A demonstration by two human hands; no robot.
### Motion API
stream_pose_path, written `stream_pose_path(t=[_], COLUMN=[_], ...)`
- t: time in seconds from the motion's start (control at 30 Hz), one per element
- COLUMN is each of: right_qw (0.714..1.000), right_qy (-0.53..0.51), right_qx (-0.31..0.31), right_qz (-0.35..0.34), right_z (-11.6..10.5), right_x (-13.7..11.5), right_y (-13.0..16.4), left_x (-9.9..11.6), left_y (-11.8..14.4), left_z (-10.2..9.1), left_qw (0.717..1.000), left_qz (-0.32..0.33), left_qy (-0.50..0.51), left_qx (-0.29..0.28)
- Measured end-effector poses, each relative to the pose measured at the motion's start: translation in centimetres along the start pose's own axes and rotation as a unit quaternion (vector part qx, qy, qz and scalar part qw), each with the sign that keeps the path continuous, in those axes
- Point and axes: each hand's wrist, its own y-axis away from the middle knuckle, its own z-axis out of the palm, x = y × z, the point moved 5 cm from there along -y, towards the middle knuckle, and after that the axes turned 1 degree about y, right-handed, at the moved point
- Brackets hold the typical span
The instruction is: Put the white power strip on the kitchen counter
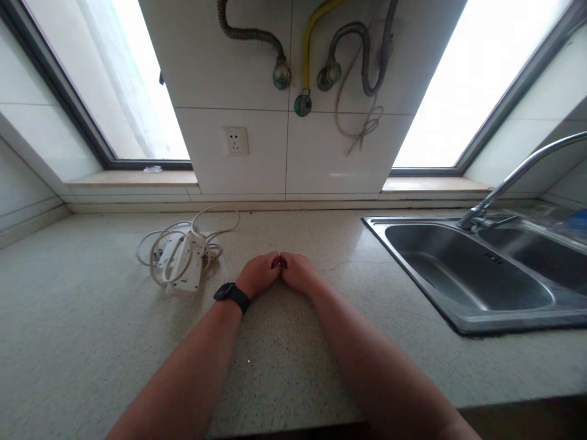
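My left hand (260, 272), with a black watch (232, 296) on its wrist, is curled into a fist over the middle of the speckled counter (275, 366). Against it, knuckles touching, rests my right hand (298, 271), also closed. No object shows in either fist, though the palms are turned away from view. To the left of my hands lies a white power strip (188, 269) with its pale cable (158, 278) looped loosely around and over it.
On the right a double steel sink (413, 305) is set into the counter, with a curved chrome faucet (527, 168) behind it. A wall socket (236, 141), a yellow gas hose (308, 52) and grey corrugated hoses (250, 33) are on the tiled back wall, between two windows.
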Motion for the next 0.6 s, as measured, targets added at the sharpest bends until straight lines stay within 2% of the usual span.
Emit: stream_pose_path(t=[0.6], right_qw=[1.000], right_qy=[0.000], right_qx=[-0.006], right_qz=[0.001], right_z=[-0.10], right_x=[-0.08], right_y=[0.04], left_x=[0.14], left_y=[0.02], left_z=[-0.12], left_qw=[1.000], left_qz=[-0.012], left_qy=[-0.001], left_qx=[-0.012])
